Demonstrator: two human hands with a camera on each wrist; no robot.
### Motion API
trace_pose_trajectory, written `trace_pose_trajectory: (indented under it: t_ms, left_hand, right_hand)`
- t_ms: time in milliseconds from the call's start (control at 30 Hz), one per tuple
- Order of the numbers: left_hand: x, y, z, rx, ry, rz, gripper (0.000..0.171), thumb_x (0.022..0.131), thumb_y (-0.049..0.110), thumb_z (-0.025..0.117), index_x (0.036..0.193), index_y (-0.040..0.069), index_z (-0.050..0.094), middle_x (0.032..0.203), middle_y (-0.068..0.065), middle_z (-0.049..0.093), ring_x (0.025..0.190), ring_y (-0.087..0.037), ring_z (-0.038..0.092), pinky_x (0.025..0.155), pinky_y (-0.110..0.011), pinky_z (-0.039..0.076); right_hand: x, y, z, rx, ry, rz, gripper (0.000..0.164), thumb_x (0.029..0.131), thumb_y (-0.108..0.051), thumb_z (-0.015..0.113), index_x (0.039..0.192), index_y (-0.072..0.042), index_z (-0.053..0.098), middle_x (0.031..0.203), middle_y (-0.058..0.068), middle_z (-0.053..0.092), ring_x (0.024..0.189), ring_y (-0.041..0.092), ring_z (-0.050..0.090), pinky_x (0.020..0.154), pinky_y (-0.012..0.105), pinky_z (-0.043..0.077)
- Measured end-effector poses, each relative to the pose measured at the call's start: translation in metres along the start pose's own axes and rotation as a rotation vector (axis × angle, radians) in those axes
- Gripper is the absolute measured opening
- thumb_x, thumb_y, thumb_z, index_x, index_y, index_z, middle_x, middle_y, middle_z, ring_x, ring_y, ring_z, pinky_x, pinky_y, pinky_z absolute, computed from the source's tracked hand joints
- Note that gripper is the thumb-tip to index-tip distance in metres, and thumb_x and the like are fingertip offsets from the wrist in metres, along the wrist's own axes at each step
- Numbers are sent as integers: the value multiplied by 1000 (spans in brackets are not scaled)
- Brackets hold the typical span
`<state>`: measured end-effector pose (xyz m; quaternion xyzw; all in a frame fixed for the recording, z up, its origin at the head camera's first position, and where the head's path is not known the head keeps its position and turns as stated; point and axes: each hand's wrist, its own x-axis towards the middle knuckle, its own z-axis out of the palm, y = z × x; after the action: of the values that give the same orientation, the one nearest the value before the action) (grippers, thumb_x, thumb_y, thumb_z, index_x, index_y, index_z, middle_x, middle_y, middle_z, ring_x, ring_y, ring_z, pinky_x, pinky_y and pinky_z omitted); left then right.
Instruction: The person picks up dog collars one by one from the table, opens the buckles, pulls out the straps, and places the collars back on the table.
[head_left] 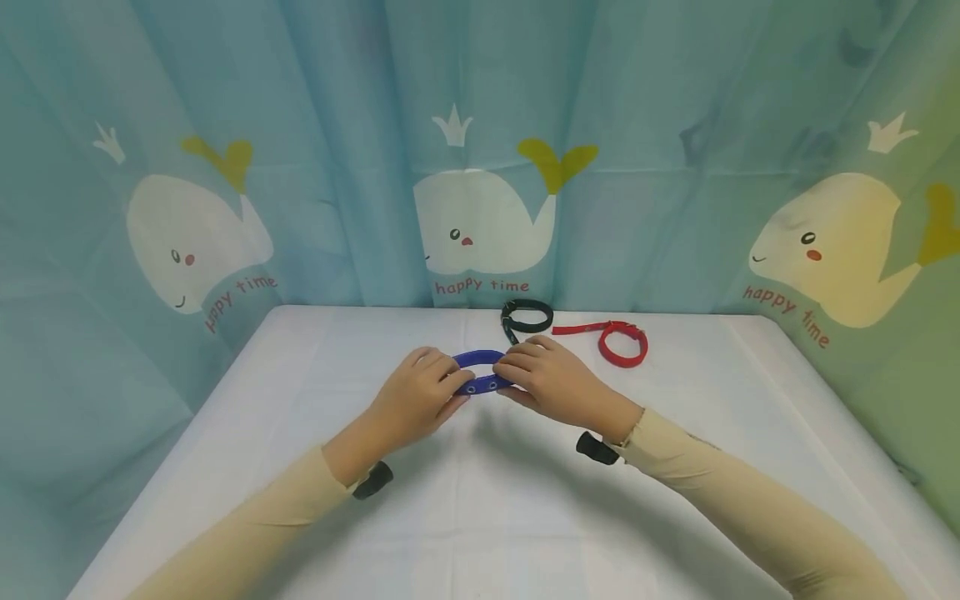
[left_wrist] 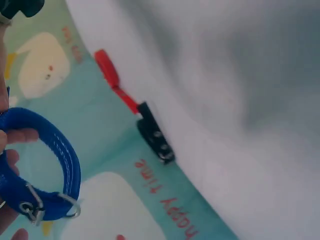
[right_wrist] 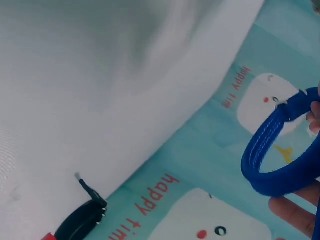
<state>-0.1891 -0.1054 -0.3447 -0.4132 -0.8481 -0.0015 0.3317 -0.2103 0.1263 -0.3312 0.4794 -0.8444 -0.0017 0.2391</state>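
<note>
both hands, left hand and right hand, pinch blue collar; fingers hide its ends.

white table, black collar, red collar

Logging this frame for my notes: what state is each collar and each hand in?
Blue collar: looped, held by both hands above the table.
Black collar: looped, lying on the table.
Red collar: looped, tail out, lying untouched.
Left hand: gripping the blue collar.
Right hand: gripping it too.
</note>
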Motion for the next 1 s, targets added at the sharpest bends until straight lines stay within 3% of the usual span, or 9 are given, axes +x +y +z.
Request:
trace_pose_trajectory:
  t_ms: [167,367,467,667,867,1000]
  left_hand:
    - [4,9,-10,-32,71,-27,29,78,30,76,96,8,70,80,-3,61,78,-18,57,82,-34,50]
    - [6,15,-13,-96,106,-67,30,75,28,79,95,8,68,76,-2,59,74,-16,55,79,-32,50]
    - [6,16,-15,-117,115,-88,29,76,27,78,96,8,66,78,-1,60,74,-15,57,78,-32,50]
    - [7,20,-20,-167,64,-167,23,82,24,73,97,9,65,80,0,62,75,-13,57,79,-32,52]
    - [14,30,-19,-205,94,-153,21,80,23,75,94,10,67,80,0,62,74,-13,57,76,-31,51]
    - [18,35,-21,-237,88,-134,20,81,22,74,94,9,67,80,0,61,74,-13,57,75,-30,50]
  right_hand:
    - [-11,-3,-10,21,77,49,37,80,-23,74,113,-7,66,96,2,72,86,15,68,80,30,54]
    - [-19,-5,-14,-8,96,69,30,80,-23,75,104,-7,65,77,-2,67,66,10,60,64,22,51]
    - [-25,-4,-17,-15,83,100,28,80,-24,75,100,-8,64,77,-2,67,68,11,61,66,24,51]
    - [-31,-3,-24,32,71,138,31,81,-30,73,102,-8,66,82,0,70,75,14,64,74,30,53]
    - [-22,-14,-23,106,168,72,43,86,-46,63,107,-8,66,86,0,71,77,13,65,74,30,52]
    - [-17,-19,-24,132,241,43,38,79,-37,73,103,-8,68,83,0,71,73,12,64,69,27,51]
